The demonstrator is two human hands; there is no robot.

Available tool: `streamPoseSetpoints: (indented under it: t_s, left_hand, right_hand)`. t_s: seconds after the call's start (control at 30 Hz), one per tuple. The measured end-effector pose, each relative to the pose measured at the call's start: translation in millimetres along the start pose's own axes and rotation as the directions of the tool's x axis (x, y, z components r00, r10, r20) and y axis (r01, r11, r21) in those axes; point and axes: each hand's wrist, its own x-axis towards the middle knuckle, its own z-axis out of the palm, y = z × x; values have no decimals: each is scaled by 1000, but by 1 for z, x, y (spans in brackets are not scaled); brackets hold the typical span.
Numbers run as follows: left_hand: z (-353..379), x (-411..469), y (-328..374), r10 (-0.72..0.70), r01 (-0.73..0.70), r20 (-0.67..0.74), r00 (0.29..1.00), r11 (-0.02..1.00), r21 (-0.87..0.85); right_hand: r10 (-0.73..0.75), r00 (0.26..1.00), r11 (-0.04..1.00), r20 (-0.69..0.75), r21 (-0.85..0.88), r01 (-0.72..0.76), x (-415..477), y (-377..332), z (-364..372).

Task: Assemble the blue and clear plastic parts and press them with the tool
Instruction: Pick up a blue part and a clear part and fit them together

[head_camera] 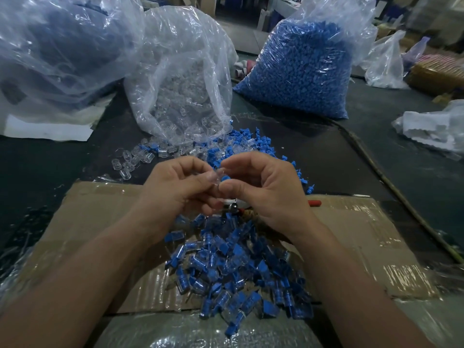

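Note:
My left hand (175,189) pinches a small clear plastic part (218,175) at its fingertips. My right hand (266,189) meets it from the right, holding a blue plastic part (226,178) against the clear one. Both hands hover above the cardboard sheet (88,217). Under the right hand lies the pressing tool (234,206), mostly hidden; a metal knob and a red handle end (315,203) show. A heap of joined blue-and-clear pieces (238,270) lies on the cardboard below my wrists.
Loose clear parts (130,159) and loose blue parts (241,144) lie scattered on the dark table beyond my hands. An open bag of clear parts (180,91) stands behind them, a full bag of blue parts (298,69) at the right, and another large bag (57,46) at the left.

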Motion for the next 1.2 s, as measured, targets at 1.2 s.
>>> streamPoseSetpoints:
  t_s: [1.2]
  left_hand:
    - [1,-3,2,-22,24,-51,998,998,54]
  right_hand:
    - [-93,996,951,16,-296,93,0,5,-6]
